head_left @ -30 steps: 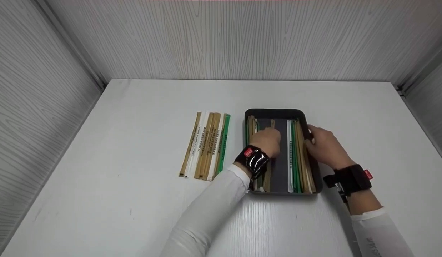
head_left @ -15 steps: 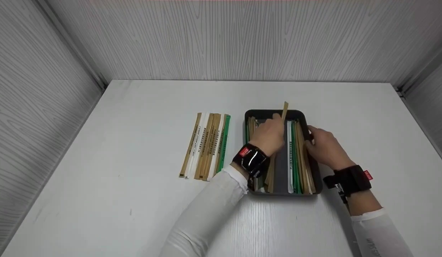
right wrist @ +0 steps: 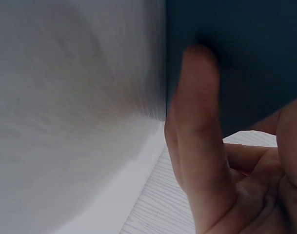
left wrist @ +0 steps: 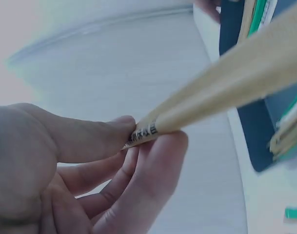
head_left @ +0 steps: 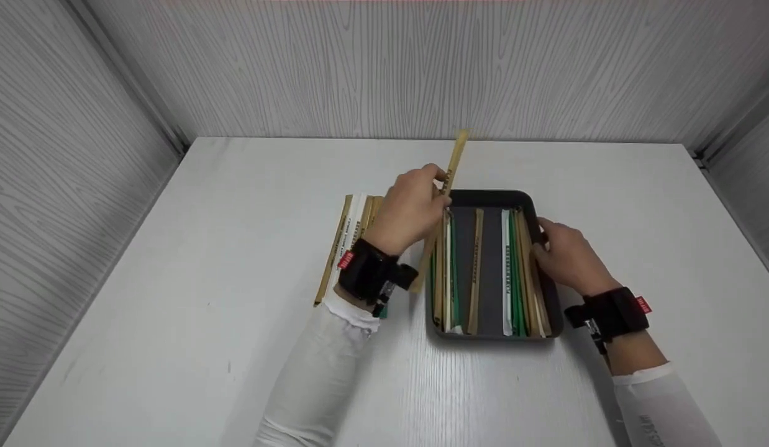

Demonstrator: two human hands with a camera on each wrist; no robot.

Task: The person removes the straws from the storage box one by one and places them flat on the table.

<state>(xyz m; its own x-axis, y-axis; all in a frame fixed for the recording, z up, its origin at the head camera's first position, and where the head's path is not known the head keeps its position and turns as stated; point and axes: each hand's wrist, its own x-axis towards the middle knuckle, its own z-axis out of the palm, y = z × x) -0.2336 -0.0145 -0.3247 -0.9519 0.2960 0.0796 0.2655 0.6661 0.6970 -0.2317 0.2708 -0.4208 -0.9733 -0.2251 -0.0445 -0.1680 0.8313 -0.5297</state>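
Between thumb and fingertips, my left hand [head_left: 409,208] pinches a brown paper-wrapped straw [head_left: 456,158] above the left rim of a black tray. The straw tilts, its far end up and to the right; dark printing shows beside the thumb in the left wrist view. My right hand [head_left: 568,257] holds the right side of the black tray [head_left: 484,197], with fingers [right wrist: 199,97] against its outer wall. One brown wrapped straw [head_left: 477,273] lies alone along the tray's middle. Brown, white and green straws line its left side, and another group of straws [head_left: 522,279] lines its right.
Left of the tray, a row of wrapped straws [head_left: 341,248] lies on the white table [head_left: 173,298], partly hidden by my left hand and wrist strap. A pale wood-grain panel [head_left: 384,68] rises behind the table, with more panels at both sides.
My left hand has lifted a brown straw up out of the tray and moved left with it. The lone brown straw in the tray's middle now shows fully. The right hand stays put.
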